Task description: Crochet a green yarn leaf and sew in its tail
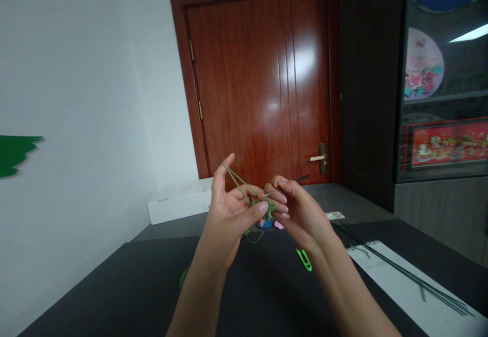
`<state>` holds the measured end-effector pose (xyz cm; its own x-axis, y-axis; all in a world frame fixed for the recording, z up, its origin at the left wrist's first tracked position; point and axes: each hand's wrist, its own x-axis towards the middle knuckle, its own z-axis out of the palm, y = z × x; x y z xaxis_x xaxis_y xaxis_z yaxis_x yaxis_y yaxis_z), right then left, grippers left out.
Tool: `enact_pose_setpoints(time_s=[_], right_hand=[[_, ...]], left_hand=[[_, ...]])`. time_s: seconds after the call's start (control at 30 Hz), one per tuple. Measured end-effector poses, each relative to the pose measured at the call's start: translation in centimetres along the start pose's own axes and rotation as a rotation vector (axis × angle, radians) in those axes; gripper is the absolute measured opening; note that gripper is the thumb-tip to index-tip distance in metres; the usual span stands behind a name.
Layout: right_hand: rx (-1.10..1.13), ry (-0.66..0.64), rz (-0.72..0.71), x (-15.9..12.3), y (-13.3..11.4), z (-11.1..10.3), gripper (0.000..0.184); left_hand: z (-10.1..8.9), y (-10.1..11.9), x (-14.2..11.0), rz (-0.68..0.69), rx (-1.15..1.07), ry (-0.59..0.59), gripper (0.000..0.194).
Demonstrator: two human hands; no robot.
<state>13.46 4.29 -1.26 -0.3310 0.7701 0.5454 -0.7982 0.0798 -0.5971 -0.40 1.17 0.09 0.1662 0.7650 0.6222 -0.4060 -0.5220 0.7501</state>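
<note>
Both my hands are raised above the table in front of me. My left hand (229,210) pinches a small green crocheted piece (268,206), and green yarn (236,178) runs up over its raised index finger. My right hand (297,210) holds a thin metal crochet hook (271,192), with its tip at the green piece. A dark end of the hook's handle (303,178) shows beyond my right fingers. Below my hands, a loose green yarn tail (254,238) hangs down.
A dark table (263,296) holds a bright green plastic clip (304,259), small blue and pink items (266,223), and a white board (404,286) under long dark needles. A white box (179,201) stands against the wall, before a reddish wooden door (259,78).
</note>
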Motion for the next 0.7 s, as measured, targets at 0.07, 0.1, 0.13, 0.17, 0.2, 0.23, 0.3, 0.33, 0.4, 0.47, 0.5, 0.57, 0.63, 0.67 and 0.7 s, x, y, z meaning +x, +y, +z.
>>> enact_pose_setpoints(time_s=[0.07,0.1,0.13,0.17,0.2,0.23,0.3,0.33,0.4,0.47,0.5,0.57,0.63,0.67,0.7], right_hand=[[-0.087,0.016,-0.099,0.0,0.3,0.0,0.025],[-0.143,0.020,-0.159,0.0,0.4,0.0,0.023],[-0.202,0.019,-0.217,0.0,0.6,0.0,0.020],[-0.259,0.012,-0.269,0.0,0.7,0.0,0.017],[-0.309,0.006,-0.310,0.0,0.9,0.0,0.015],[-0.347,0.006,-0.341,-0.1,1.0,-0.1,0.014],[-0.372,0.026,-0.368,-0.1,1.2,-0.2,0.014],[-0.352,0.043,-0.366,-0.2,1.3,-0.3,0.016],[-0.260,0.059,-0.340,-0.2,1.3,-0.4,0.019],[-0.152,0.058,-0.296,-0.2,0.9,-0.4,0.022],[-0.106,0.062,-0.274,-0.1,0.7,-0.4,0.023],[-0.044,0.086,-0.239,-0.1,0.0,-0.4,0.025],[-0.021,0.114,-0.208,-0.3,-0.9,-0.3,0.025],[-0.022,0.124,-0.197,-0.4,-1.3,-0.3,0.025],[-0.027,0.131,-0.187,-0.6,-1.8,-0.3,0.025]], left_hand=[[0.0,0.0,0.0,0.036,0.023,0.004,0.112],[0.0,0.0,0.0,0.051,0.035,0.009,0.114],[0.0,0.0,0.0,0.062,0.045,0.015,0.116],[0.0,0.0,0.0,0.071,0.052,0.024,0.117],[0.0,0.0,0.0,0.078,0.058,0.036,0.119],[0.1,0.0,0.0,0.081,0.063,0.048,0.121],[0.1,0.0,0.0,0.078,0.075,0.056,0.123],[0.1,0.1,0.0,0.075,0.081,0.054,0.124],[0.1,0.1,0.1,0.080,0.091,0.049,0.122],[-0.3,0.1,0.5,0.107,0.118,0.093,0.116],[-0.6,0.1,0.7,0.140,0.148,0.150,0.111],[-1.3,0.1,1.3,0.258,0.249,0.363,0.104],[-1.8,0.2,1.9,0.369,0.190,0.591,0.079],[-2.0,0.4,2.2,0.375,0.146,0.613,0.057],[-2.0,0.6,2.4,0.357,0.115,0.603,0.032]])
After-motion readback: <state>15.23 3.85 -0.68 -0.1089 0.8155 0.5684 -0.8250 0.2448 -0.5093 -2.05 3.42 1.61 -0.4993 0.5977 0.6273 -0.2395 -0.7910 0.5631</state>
